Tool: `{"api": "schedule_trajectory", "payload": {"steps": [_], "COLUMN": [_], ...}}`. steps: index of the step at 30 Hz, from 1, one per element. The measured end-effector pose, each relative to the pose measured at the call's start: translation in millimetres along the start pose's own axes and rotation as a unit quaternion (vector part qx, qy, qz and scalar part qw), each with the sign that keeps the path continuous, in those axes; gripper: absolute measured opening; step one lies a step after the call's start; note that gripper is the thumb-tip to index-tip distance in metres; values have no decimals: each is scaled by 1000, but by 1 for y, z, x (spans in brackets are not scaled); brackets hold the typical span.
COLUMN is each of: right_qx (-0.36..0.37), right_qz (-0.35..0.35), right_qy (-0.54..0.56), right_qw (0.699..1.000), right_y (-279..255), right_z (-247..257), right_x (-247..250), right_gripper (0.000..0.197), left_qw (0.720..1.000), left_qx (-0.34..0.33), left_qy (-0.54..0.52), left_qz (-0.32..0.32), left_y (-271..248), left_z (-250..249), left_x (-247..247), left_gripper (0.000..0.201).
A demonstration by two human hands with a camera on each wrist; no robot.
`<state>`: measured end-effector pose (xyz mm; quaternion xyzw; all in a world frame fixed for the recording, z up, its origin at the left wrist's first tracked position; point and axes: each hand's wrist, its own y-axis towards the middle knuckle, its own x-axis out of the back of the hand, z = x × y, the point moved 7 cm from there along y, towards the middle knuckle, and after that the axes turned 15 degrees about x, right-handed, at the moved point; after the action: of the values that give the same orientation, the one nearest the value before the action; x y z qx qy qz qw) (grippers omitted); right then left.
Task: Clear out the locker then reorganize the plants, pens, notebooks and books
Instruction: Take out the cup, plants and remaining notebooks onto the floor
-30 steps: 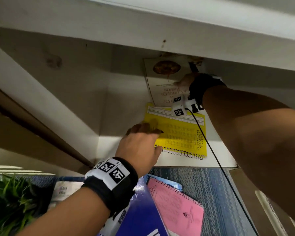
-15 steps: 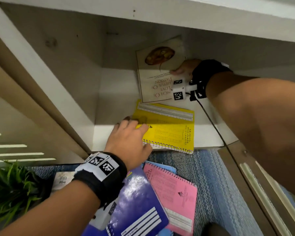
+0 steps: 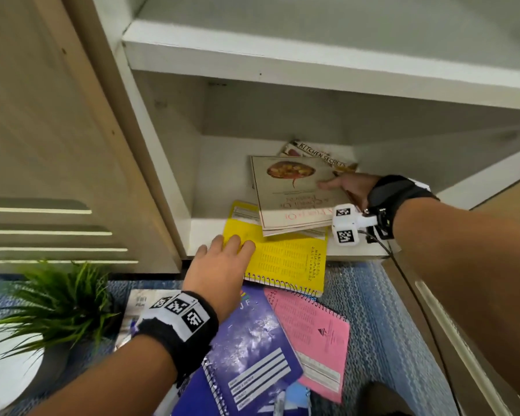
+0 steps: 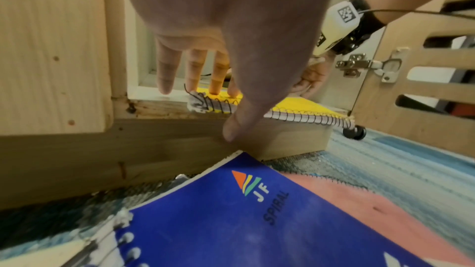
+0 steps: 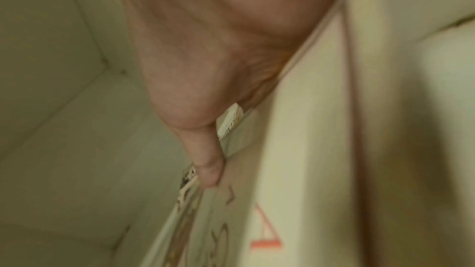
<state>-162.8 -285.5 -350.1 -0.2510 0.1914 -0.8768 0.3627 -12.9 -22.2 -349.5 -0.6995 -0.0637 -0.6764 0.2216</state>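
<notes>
On locker floor [image 3: 216, 187]: left grip [image 3: 219, 265] flat, fingers straight on yellow notebook [image 3: 285, 259]. At two o'clock, right grip [image 3: 347, 184] pinching cookbook [image 3: 288, 193], thumb on top.

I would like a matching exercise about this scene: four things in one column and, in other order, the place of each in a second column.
1. yellow notebook
2. pink notebook
3. plant
4. cookbook

A. on the carpet beside the purple notebook
B. on the floor, left of the locker opening
C. sticking out over the locker's bottom edge, under the left hand
D. inside the locker, held by the right hand

Pairs: 1-C, 2-A, 3-B, 4-D
</notes>
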Motion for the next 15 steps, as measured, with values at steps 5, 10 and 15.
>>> {"api": "schedule_trajectory", "payload": {"steps": [5, 10, 15], "right_qx": [8, -11, 34], "right_qz": [-5, -18, -72], "right_qy": [-37, -36, 24], "right_qw": [999, 999, 997], "right_y": [-11, -56, -124], "right_z": [3, 14, -5], "right_x": [-6, -17, -44], "right_gripper": [7, 21, 19], "left_qw": [998, 994, 993], "left_qx": [-11, -68, -100], "left_qy": [56, 84, 62], "left_qz": [13, -2, -32], "left_y": [1, -11, -55], "left_z": [-4, 5, 28], "left_x": [0, 29, 56], "left_gripper": [94, 57, 46]}}
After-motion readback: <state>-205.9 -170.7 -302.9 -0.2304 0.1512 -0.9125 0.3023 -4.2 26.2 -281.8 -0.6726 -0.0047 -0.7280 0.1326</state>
